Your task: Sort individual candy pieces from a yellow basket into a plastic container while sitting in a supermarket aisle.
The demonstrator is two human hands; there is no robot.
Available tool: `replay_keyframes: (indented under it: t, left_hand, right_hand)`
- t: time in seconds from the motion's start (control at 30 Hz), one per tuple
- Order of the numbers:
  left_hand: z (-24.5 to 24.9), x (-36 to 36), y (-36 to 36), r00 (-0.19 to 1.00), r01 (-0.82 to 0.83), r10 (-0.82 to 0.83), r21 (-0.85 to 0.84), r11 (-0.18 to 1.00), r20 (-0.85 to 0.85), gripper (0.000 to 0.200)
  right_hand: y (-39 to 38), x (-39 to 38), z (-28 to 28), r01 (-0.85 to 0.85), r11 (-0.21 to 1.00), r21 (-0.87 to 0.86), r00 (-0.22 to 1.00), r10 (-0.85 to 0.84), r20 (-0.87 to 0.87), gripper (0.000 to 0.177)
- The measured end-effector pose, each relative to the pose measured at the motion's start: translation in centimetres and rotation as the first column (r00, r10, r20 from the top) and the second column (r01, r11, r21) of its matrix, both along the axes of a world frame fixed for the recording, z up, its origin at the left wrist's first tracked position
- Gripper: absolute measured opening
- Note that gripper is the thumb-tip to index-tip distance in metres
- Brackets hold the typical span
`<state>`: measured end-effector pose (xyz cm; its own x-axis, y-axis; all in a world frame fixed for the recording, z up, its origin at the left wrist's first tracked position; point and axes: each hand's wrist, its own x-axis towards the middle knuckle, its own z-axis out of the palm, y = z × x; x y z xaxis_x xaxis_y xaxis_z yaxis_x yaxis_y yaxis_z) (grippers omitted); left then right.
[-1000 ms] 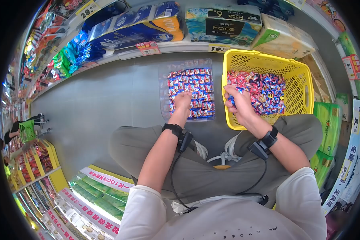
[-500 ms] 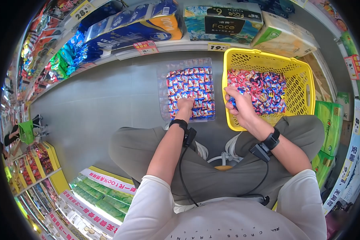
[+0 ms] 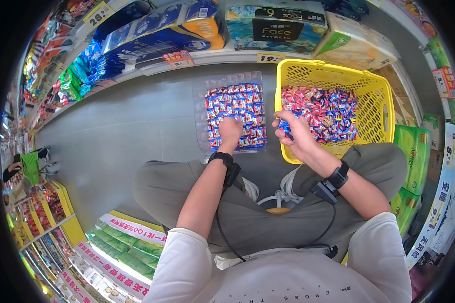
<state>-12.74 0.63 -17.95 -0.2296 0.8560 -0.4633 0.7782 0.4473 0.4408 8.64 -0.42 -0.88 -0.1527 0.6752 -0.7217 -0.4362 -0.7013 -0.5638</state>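
Rows of blue, red and white wrapped candies (image 3: pixel 233 103) fill much of a clear plastic tray (image 3: pixel 201 132) on the floor. My left hand (image 3: pixel 230 132) is over the middle of these rows with its fingers curled downward; whatever is in the fingertips is hidden. At the near left rim of a yellow basket (image 3: pixel 389 118), my right hand (image 3: pixel 301 135) is closed around a few blue-wrapped candies (image 3: pixel 285 127). Inside the basket lies a loose heap of pink, red and blue wrapped candies (image 3: pixel 333 113).
Tissue packs (image 3: pixel 275 30) stand on a low shelf (image 3: pixel 212 59) behind the tray and basket. Green packs (image 3: pixel 412 156) are stacked at my right. My crossed legs (image 3: pixel 177 194) border the near side. A person with a green bag (image 3: pixel 30 167) is far left.
My left hand has moved slightly up and away from me over the candy rows. The right hand stays by the basket's rim with its candies. The whole view has shifted a little.
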Motion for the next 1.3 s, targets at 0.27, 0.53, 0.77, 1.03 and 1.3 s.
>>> replay_keyframes:
  t: [0.27,0.53,0.77,1.03,1.3]
  left_hand:
    - [12.8,4.0,2.3,0.705,-0.306,0.248,-0.031,0.952,0.664,0.021]
    - [16.9,5.2,0.6,0.758,0.248,-0.466,0.460,0.853,0.455,0.029]
    - [18.2,5.5,0.7,0.791,0.154,-0.334,0.362,0.919,0.512,0.028]
    - [16.1,4.1,1.8,0.630,0.060,-0.212,0.225,0.972,0.747,0.028]
    - [18.2,4.0,1.8,0.714,0.163,-0.161,0.062,0.985,0.681,0.035]
  right_hand:
    - [0.1,-0.4,0.8,0.012,1.000,0.000,0.981,-0.012,-0.191,0.033]
    - [-0.1,-0.1,0.3,0.016,0.994,0.108,0.972,0.010,-0.233,0.035]
    - [0.2,0.1,0.8,-0.022,0.987,0.161,0.982,0.051,-0.182,0.029]
    - [0.6,0.8,0.1,0.055,0.998,0.025,0.998,-0.055,-0.014,0.020]
    - [0.2,0.0,0.6,-0.226,0.963,0.149,0.951,0.185,0.249,0.021]
